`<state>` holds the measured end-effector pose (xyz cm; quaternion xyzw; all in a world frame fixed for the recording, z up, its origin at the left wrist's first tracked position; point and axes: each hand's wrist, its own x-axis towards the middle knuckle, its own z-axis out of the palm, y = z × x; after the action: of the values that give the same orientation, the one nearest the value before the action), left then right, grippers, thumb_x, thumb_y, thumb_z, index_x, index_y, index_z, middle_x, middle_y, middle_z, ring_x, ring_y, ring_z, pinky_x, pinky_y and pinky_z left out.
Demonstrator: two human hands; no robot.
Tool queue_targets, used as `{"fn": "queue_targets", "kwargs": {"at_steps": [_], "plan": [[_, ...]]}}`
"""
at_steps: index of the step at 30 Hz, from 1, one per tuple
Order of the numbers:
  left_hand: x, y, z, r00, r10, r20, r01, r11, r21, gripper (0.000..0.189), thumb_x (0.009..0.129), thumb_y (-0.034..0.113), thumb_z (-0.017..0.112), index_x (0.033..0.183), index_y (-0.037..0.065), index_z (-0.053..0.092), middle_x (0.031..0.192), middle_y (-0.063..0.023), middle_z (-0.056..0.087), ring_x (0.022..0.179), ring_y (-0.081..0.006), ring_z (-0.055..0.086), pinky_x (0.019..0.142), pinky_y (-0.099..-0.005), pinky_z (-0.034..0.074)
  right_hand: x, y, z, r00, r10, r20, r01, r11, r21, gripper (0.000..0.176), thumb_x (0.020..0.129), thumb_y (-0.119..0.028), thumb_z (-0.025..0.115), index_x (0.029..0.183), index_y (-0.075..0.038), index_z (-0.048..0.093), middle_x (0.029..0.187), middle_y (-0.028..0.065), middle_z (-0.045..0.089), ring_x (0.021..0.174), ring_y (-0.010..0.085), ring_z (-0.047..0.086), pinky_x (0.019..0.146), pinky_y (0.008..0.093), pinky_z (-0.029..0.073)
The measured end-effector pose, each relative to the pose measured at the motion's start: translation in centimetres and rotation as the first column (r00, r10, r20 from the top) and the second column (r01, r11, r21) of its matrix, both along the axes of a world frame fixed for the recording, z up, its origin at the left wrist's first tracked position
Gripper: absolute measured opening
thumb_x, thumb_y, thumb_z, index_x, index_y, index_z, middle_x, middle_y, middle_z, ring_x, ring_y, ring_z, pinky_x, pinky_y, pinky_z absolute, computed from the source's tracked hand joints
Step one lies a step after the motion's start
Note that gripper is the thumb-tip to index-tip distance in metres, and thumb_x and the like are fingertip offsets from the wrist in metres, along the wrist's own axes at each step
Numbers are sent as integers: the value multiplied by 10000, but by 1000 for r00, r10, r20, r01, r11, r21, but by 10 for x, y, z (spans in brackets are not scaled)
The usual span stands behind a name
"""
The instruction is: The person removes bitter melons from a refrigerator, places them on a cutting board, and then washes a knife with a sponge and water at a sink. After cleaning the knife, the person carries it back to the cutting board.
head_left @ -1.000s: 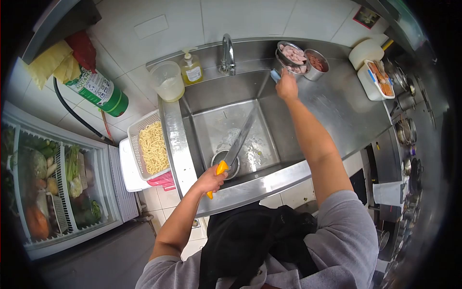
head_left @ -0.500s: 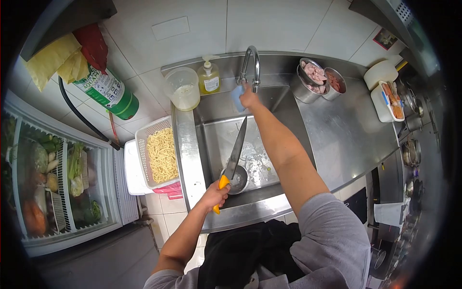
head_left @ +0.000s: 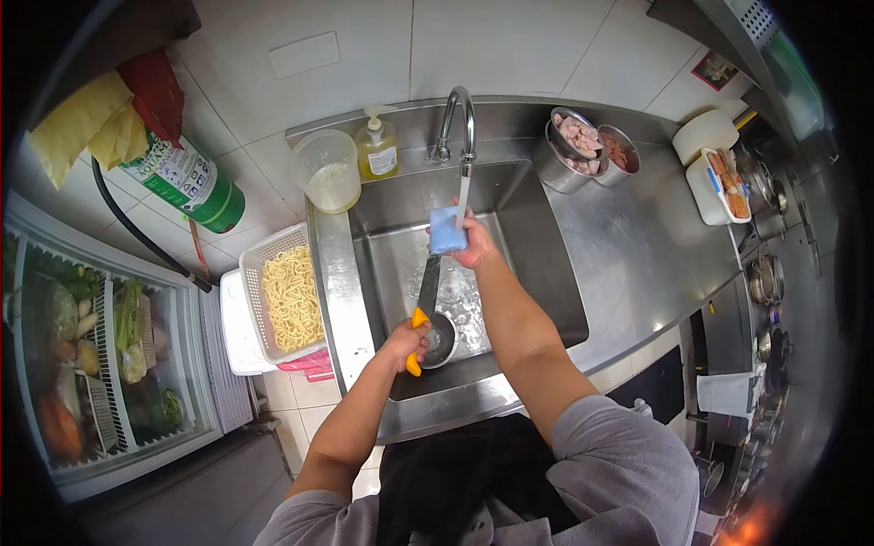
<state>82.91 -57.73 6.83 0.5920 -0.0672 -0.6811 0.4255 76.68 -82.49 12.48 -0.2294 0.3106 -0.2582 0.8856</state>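
My left hand [head_left: 406, 343] is closed round the yellow handle of a kitchen knife [head_left: 427, 288], its blade pointing away from me over the sink [head_left: 557, 273]. In my right hand [head_left: 478, 247] is a blue sponge [head_left: 447, 229], under the running water from the faucet [head_left: 462, 118]. The far end of the blade meets the sponge's lower edge, and its tip is hidden there. A round metal bowl [head_left: 441, 344] lies in the sink below the knife, partly covered by my left hand.
Left of the faucet stand a soap pump bottle [head_left: 377, 150] and a cloudy plastic container [head_left: 328, 173]. Metal pots of cut meat [head_left: 577, 136] are on the right counter [head_left: 642, 237]. A basket of noodles [head_left: 291, 296] sits left of the sink, beside a glass-fronted fridge [head_left: 205, 382].
Water now runs from the faucet. My right hand has come down from the faucet with the sponge, now under the stream and against the knife blade.
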Motion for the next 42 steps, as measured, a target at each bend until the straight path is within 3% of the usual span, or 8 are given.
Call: {"fn": "queue_targets", "kwargs": {"at_steps": [7,12,19,22,24,30,35,42], "plan": [[1,-27,-2,997,43,-64,-44,999,-13,252,1004,282,607,1084,82,475,741,-50,512,513,-120,451,429,-303,414,34,-35,-53,920,-61,-387,-122,894,-431,581,824,60,574,1346,-194,562,1128,95,629,959,290,642,839,416,535],[0,-39,1,997,72,-22,-73,997,-1,199,1017,283,588,1055,124,475,735,-26,486,526,-98,404,445,-278,388,33,-34,-23,780,-356,-515,-228,604,-763,255,878,-61,561,1096,-105,686,979,160,706,960,295,681,833,388,524],[0,-48,-6,996,61,-62,-61,998,-7,213,1018,276,578,1045,81,493,736,-43,508,516,-114,436,442,-303,425,23,-21,32,512,-393,-764,-580,498,-645,248,917,-194,516,1069,-89,681,1011,217,702,1050,414,658,884,443,517],[1,-50,-1,988,87,-124,-86,996,19,179,1016,249,575,998,106,469,711,-18,488,512,-96,421,448,-288,404,28,-18,33,429,-315,-847,-829,236,-508,309,892,-153,548,1184,-119,645,1078,203,689,1063,397,654,908,437,513],[-1,-49,-9,984,101,-145,-103,995,-3,175,1013,236,574,973,102,468,692,-13,483,501,-99,425,446,-289,403,37,-14,29,668,-107,-737,-672,339,-658,478,849,-92,611,1322,-115,545,1144,195,668,1084,366,652,911,451,513],[-2,-36,-17,982,130,-139,-132,991,-5,184,1018,214,555,942,62,485,666,-34,482,485,-127,457,437,-328,430,114,-6,98,897,340,-282,-441,698,-564,723,871,-136,713,1471,-12,330,1302,198,565,1132,305,619,902,469,539],[-10,-30,-15,974,167,-154,-164,986,30,184,1019,214,558,947,62,484,668,-38,487,495,-131,465,453,-323,438,158,1,173,945,279,-168,-316,913,-260,725,1010,-391,587,1549,-52,240,1413,240,484,1171,363,611,961,493,532],[-16,-43,-17,952,225,-205,-221,974,44,181,1011,251,555,933,101,488,709,-35,510,573,-149,513,526,-315,472,83,-30,17,939,71,-337,-186,928,-323,466,1014,-179,525,1430,-51,358,1214,235,564,988,380,675,792,439,606]]}}
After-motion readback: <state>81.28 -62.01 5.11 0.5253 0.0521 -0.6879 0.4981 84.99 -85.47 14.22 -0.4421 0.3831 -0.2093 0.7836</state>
